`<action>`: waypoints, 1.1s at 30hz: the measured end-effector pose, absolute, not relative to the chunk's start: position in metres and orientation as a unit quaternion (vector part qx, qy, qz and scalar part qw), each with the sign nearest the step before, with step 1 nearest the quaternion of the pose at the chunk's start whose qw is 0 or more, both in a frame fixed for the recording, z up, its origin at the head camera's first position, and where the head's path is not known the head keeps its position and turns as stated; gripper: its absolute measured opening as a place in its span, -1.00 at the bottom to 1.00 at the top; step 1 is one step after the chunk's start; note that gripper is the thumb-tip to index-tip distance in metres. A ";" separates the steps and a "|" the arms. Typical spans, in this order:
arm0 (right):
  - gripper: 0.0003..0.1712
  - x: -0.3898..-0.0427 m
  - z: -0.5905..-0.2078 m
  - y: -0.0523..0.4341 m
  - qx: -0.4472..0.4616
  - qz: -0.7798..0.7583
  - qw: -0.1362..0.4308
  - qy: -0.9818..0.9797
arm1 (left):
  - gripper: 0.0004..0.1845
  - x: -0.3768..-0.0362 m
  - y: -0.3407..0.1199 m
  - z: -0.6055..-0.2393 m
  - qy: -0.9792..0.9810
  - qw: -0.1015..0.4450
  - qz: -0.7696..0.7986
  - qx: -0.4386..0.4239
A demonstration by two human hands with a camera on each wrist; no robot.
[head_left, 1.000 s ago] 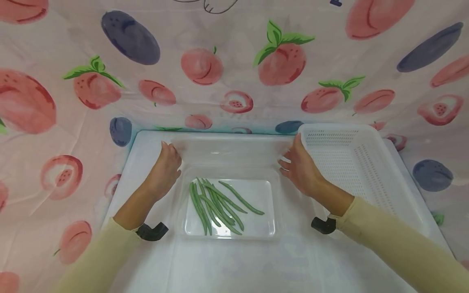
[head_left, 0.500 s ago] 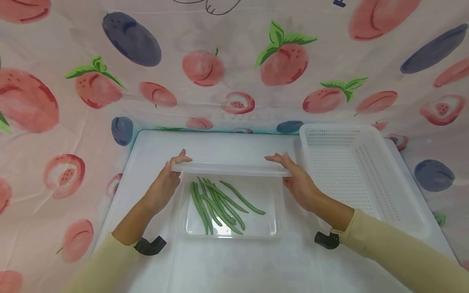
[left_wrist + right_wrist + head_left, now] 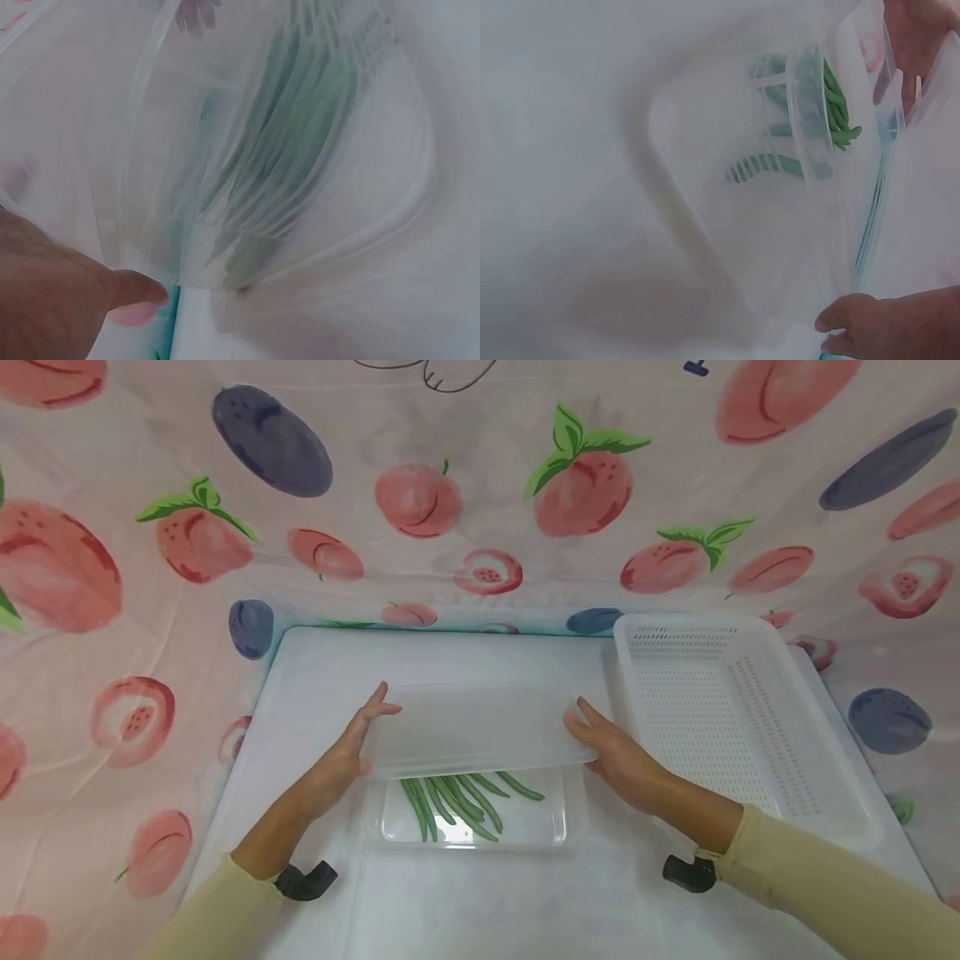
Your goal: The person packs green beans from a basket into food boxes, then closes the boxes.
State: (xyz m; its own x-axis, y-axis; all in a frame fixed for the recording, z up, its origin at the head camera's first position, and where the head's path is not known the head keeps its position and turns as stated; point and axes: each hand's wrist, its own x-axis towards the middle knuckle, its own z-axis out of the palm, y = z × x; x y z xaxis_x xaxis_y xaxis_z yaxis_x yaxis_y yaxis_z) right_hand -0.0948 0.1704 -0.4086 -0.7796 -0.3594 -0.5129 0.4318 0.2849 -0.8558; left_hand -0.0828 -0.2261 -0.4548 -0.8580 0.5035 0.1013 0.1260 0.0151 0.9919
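A translucent plastic lid (image 3: 480,727) is held tilted above the back part of a clear rectangular container (image 3: 573,822). My left hand (image 3: 339,767) grips the lid's left end, and my right hand (image 3: 621,762) pinches its right end between thumb and fingers. Several green beans (image 3: 457,806) lie in the container. Their front ends show below the lid's near edge, while the rest is hidden behind it in the head view. In the left wrist view, the beans (image 3: 307,112) appear blurred through the clear plastic.
To the right, a white perforated basket (image 3: 682,718) stands on the white table (image 3: 495,902), close to my right forearm. A fruit-printed cloth (image 3: 480,485) rises behind the table and along its sides.
Both hands have brought the lid from behind the container toward me and over its back half. It first tipped edge-on, and its broad face now covers the beans' far ends in the head view.
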 end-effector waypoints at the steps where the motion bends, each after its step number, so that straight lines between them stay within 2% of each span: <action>1: 0.04 -0.094 -0.408 0.171 0.029 -0.588 0.339 0.734 | -0.30 -0.082 -0.225 -0.456 0.696 0.136 0.666 0.230; 7: 0.11 -0.086 -0.403 0.170 0.039 -0.528 0.375 0.761 | -0.37 -0.078 -0.220 -0.460 0.697 0.113 0.677 0.206; 21: 0.14 -0.070 -0.386 0.164 0.092 -0.529 0.381 0.752 | -0.31 -0.064 -0.213 -0.461 0.708 0.077 0.671 0.208; 33: 0.19 -0.100 -0.387 0.163 0.070 -0.488 0.368 0.788 | -0.33 -0.097 -0.206 -0.469 0.700 0.054 0.681 0.208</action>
